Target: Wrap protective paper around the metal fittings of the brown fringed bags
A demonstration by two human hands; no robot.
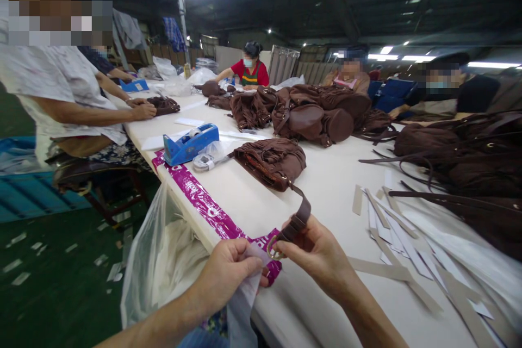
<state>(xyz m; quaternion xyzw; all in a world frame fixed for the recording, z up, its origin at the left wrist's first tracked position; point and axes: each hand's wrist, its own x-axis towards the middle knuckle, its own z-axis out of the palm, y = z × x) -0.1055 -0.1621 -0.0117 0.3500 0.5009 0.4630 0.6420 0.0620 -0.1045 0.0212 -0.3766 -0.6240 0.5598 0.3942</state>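
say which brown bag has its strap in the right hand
The dark brown gathered fabric bag near the blue plastic tape dispenser: its brown strap runs into the right hand; the other brown bags lie apart from that hand.

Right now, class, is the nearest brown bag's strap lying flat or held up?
Held up: the right hand grips the strap near its metal buckle, and it curves toward the brown bag.

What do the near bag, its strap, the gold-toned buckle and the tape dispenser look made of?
Near bag: probably matte fabric; it creases softly.
Strap: leather or imitation, smooth with a faint sheen; I can't tell which.
Buckle: likely metal, given its gold-toned shine.
Tape dispenser: likely moulded plastic, solid blue with glossy highlights.
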